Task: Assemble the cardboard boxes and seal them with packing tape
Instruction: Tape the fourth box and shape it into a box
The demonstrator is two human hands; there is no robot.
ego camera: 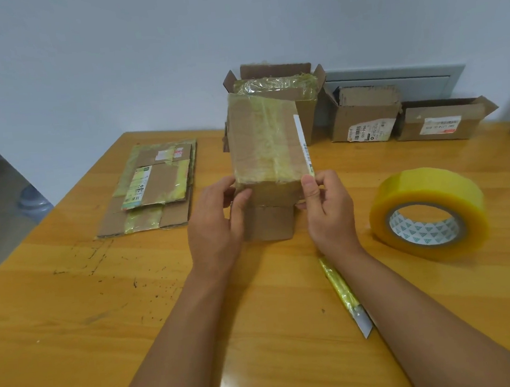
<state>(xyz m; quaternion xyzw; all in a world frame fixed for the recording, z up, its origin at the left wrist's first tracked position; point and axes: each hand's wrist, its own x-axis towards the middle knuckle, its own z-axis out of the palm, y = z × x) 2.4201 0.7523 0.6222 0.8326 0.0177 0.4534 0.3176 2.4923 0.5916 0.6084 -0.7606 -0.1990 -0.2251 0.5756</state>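
A small cardboard box (266, 143), covered in old yellowish tape, is held up over the middle of the wooden table (72, 302). My left hand (216, 224) grips its near left corner, thumb on the front. My right hand (326, 208) pinches its near right corner beside a white label strip. One flap hangs down between my hands. A large roll of yellow packing tape (429, 227) lies flat on the table to the right of my right hand.
A stack of flattened boxes (151, 187) lies at the left. Three opened boxes stand along the wall: a tall one (304, 96) behind the held box, then two (364, 116) (444, 118) to the right. A tape-wrapped cutter (346, 296) lies by my right forearm.
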